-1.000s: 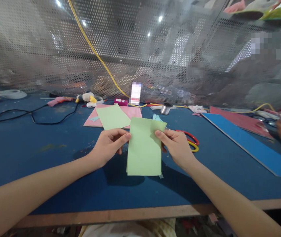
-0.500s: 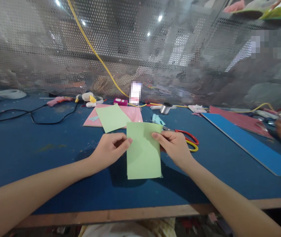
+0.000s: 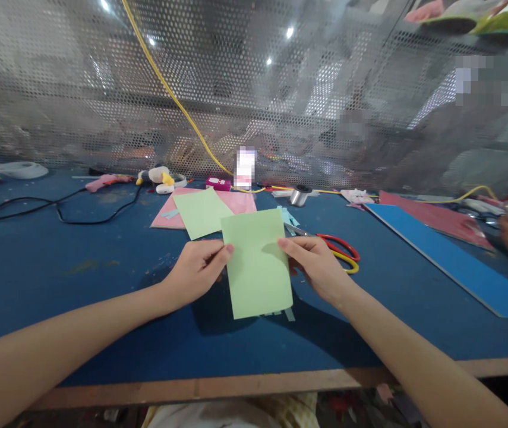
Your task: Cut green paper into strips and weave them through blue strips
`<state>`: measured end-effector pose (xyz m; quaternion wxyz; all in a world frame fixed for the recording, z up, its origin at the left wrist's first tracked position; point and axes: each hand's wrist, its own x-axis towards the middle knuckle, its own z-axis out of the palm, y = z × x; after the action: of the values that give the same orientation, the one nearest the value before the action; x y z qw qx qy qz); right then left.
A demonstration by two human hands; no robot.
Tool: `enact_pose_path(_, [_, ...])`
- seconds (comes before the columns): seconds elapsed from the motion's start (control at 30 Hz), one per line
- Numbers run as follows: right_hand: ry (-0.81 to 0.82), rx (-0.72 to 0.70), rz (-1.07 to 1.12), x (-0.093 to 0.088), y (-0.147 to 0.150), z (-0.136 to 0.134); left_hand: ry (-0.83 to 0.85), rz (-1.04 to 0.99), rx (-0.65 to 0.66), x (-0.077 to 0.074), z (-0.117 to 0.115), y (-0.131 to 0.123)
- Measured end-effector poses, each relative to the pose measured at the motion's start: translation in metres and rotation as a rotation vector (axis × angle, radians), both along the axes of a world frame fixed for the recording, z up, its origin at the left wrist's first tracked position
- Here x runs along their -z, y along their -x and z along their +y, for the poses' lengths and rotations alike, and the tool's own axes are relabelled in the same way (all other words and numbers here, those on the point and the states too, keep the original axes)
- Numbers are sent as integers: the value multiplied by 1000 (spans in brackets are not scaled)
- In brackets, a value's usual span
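Head view: left hand [image 3: 198, 268] and right hand [image 3: 319, 266] each pinch one side edge of raised green sheet [image 3: 258, 267], which might crease if they pull unevenly.

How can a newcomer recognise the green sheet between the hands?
Over the blue table, find the left hand and right hand. Between them is the held green sheet; unlike the other green sheet, lying farther back on pink sheeting, it is raised above the table.
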<state>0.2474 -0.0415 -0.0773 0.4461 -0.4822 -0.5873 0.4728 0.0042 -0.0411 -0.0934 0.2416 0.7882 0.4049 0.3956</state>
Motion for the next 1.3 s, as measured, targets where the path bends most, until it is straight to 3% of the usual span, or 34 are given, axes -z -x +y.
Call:
enact_pose_path(0.2, [60,21,1,2,-1,3,42,-29,-18,1,1,0])
enact_pose_path(0.37, [198,-46,-29,3,-3,5,140,-120,-49,5,2,-2])
enact_pose_path(0.53, [168,-1,-44,4,-4,7,223,-205,-7,9,5,-3])
enact_pose_path(0.73, [192,-1,-31,8,-3,6,482,-275,155,15,7,-8])
enact_pose_path(0.83, [223,-21,8,8,0,4,603,-343,153,18,7,-11])
enact_pose_path(0.97, [195,-37,-12,8,3,2,587,-406,87,16,7,-12])
enact_pose_path(1.3, [124,-8,-126,7,0,4,482,-424,63,21,8,-11])
